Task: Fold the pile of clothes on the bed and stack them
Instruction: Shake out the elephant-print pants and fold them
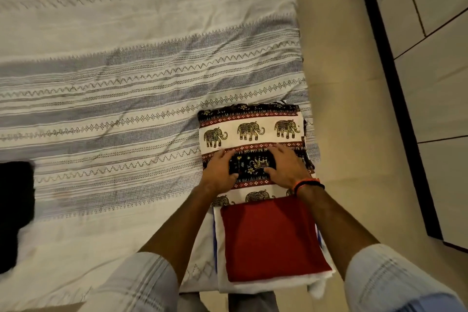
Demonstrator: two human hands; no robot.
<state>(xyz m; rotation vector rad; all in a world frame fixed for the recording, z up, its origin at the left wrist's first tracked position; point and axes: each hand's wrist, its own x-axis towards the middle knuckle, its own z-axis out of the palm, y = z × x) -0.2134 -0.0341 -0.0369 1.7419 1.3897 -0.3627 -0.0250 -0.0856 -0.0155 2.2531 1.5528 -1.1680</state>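
A folded elephant-print cloth (250, 129), black, white and red, lies on a stack at the bed's right edge. My left hand (219, 172) and my right hand (286, 167) both rest flat on its dark middle band, fingers spread and pressing down. Nearer to me lies a second stack with a folded red garment (271, 238) on top of white folded cloth (225, 281); blue fabric edges peek out beneath it. A black garment (15, 210) sits at the left edge of the bed, partly cut off by the frame.
The bed carries a white sheet with grey woven stripes (114, 99). Beige floor (354, 134) runs along the bed's right side. A cupboard with dark trim and a handle (430, 58) stands at the far right.
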